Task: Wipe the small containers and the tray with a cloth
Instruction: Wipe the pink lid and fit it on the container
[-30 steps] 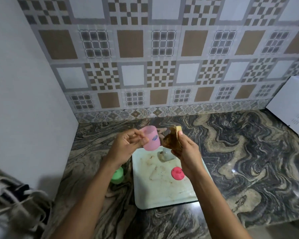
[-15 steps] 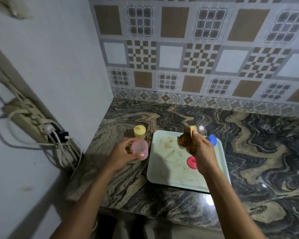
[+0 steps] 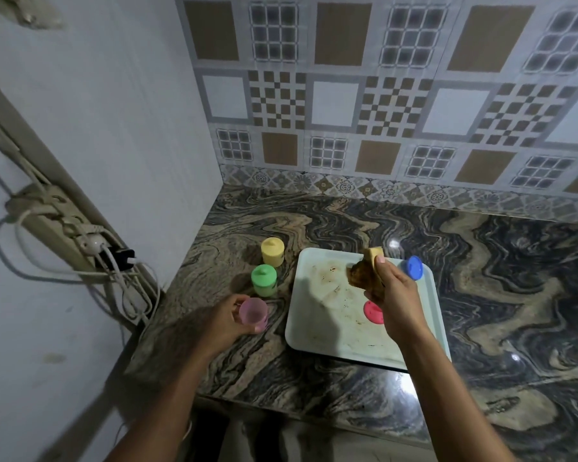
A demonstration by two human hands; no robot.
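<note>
My left hand (image 3: 229,320) grips an open pink container (image 3: 253,313) low over the counter, left of the tray. A green lidded container (image 3: 264,280) and a yellow lidded container (image 3: 272,252) stand just behind it on the counter. The pale, stained tray (image 3: 327,315) lies to the right. My right hand (image 3: 397,300) hovers above the tray and clutches a dirty brown-and-yellow cloth (image 3: 364,273). A pink lid (image 3: 372,312) lies on the tray, partly hidden by that hand. A blue lid (image 3: 413,267) sits at the tray's far right edge.
The marble counter (image 3: 481,278) ends at a front edge (image 3: 281,405) near me. A white side wall on the left carries a power strip with plugs and cables (image 3: 90,248). A tiled backsplash (image 3: 381,128) closes the far side.
My left hand has carried the pink container from in front of me down and left, close to the counter beside the green one. The view has swung left; the cloth hand stays over the tray.
</note>
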